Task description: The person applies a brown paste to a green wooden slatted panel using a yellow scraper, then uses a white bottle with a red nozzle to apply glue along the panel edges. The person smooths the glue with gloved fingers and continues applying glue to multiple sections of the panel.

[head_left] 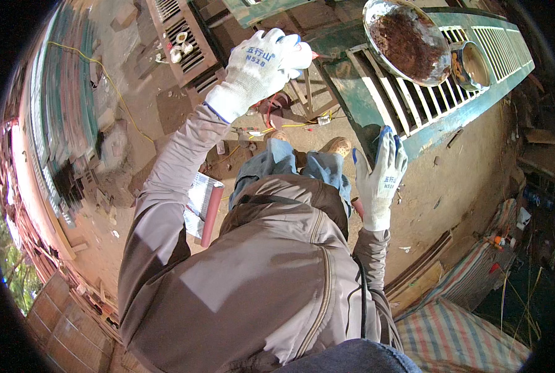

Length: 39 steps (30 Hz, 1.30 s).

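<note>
Both my hands wear white knit gloves with blue coating on the palms and fingertips. My left hand (266,65) is raised at the upper middle, its fingers curled closed. A small reddish tip (315,55) shows beside the fingers; what they hold is mostly hidden. With fingers stretched out, my right hand (381,177) is at the near left corner of a green slatted panel (442,138), appearing to touch its edge. On the panel's slats rests a metal bowl (408,42) of dark reddish-brown material. Right against the bowl stands a smaller round tin (473,66).
A brown slatted panel (201,62) with crumpled white scraps lies at the upper left. Long greenish boards (63,118) are stacked far left, near a yellow cord (117,93). A wooden frame (308,99) stands beyond my feet. Striped sheeting (455,336) covers the lower right.
</note>
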Each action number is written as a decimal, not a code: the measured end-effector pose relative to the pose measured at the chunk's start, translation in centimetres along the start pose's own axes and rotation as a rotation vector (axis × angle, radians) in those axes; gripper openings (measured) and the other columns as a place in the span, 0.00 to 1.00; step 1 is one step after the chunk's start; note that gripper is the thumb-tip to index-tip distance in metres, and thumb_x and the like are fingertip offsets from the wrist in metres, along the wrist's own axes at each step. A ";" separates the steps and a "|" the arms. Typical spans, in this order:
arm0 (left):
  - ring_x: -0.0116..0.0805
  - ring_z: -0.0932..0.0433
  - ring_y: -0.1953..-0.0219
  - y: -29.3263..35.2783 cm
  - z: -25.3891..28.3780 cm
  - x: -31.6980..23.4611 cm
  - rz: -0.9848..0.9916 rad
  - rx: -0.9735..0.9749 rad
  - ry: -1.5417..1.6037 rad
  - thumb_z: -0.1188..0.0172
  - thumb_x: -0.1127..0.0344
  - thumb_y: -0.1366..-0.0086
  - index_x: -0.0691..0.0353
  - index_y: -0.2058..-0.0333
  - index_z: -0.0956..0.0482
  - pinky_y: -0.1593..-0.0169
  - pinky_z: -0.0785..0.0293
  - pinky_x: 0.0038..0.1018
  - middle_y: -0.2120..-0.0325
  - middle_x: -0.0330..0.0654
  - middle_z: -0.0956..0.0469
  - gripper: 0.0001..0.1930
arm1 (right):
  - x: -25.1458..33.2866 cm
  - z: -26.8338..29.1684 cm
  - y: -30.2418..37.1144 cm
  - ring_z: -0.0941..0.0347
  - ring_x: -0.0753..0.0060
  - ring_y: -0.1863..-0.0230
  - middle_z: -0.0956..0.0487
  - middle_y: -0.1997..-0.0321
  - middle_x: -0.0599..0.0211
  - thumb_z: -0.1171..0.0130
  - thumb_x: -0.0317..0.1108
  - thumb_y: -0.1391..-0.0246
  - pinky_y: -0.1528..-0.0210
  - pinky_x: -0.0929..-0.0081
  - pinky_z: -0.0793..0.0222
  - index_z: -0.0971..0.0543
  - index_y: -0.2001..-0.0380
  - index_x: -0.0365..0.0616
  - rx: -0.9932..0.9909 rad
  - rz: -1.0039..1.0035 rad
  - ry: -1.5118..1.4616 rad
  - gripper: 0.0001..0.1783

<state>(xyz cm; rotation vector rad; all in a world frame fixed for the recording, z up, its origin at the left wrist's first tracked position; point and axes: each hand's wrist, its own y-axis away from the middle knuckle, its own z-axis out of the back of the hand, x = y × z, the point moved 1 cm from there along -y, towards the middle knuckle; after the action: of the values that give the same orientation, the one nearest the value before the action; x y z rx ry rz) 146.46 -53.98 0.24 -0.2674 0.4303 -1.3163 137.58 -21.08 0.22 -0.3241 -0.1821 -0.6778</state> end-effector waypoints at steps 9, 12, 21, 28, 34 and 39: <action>0.46 0.19 0.56 0.3 0.7 -0.1 -0.002 0.073 -0.011 0.34 0.53 0.40 0.51 0.48 0.22 0.56 0.18 0.42 0.57 0.42 0.23 0.22 | -0.2 -0.3 0.4 0.34 0.43 0.30 0.27 0.31 0.50 0.30 0.45 0.42 0.30 0.46 0.43 0.33 0.30 0.38 -0.003 -0.012 0.009 0.42; 0.47 0.20 0.54 1.4 1.3 0.1 0.064 0.171 -0.016 0.29 0.53 0.45 0.53 0.42 0.24 0.52 0.19 0.42 0.52 0.42 0.23 0.31 | -0.4 -0.4 0.3 0.35 0.43 0.30 0.27 0.32 0.51 0.30 0.47 0.43 0.30 0.45 0.43 0.32 0.30 0.39 -0.003 -0.012 0.023 0.43; 0.44 0.21 0.57 2.3 2.4 0.2 0.043 0.135 -0.004 0.33 0.54 0.42 0.55 0.44 0.23 0.53 0.20 0.38 0.55 0.42 0.23 0.28 | -0.1 -0.2 -0.4 0.35 0.44 0.29 0.27 0.31 0.51 0.31 0.46 0.42 0.28 0.46 0.45 0.33 0.29 0.39 0.011 -0.021 -0.009 0.43; 0.49 0.21 0.51 1.4 1.2 0.7 0.141 0.140 0.036 0.27 0.55 0.46 0.54 0.39 0.26 0.50 0.20 0.42 0.51 0.43 0.23 0.35 | 0.0 -0.2 -0.6 0.36 0.44 0.29 0.27 0.31 0.52 0.30 0.45 0.43 0.28 0.47 0.45 0.33 0.29 0.39 0.011 -0.023 -0.005 0.43; 0.43 0.21 0.52 -0.4 1.4 -0.6 0.029 0.132 -0.007 0.34 0.56 0.41 0.49 0.47 0.20 0.47 0.22 0.41 0.55 0.41 0.23 0.22 | 0.2 0.9 -0.5 0.34 0.41 0.30 0.27 0.31 0.50 0.29 0.40 0.43 0.30 0.49 0.42 0.32 0.30 0.37 -0.016 -0.039 -0.006 0.41; 0.49 0.22 0.47 2.6 0.0 0.8 0.233 0.135 0.192 0.28 0.58 0.41 0.54 0.41 0.23 0.43 0.23 0.42 0.49 0.46 0.22 0.30 | -0.7 2.4 0.8 0.35 0.44 0.31 0.27 0.31 0.54 0.29 0.44 0.45 0.30 0.47 0.42 0.30 0.30 0.41 -0.073 -0.096 -0.001 0.42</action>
<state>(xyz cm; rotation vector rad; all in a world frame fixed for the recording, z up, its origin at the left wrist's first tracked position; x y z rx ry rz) 148.88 -54.13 -0.94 0.0236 0.5160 -1.1395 137.38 -19.26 2.10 -0.3873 -0.1750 -0.7805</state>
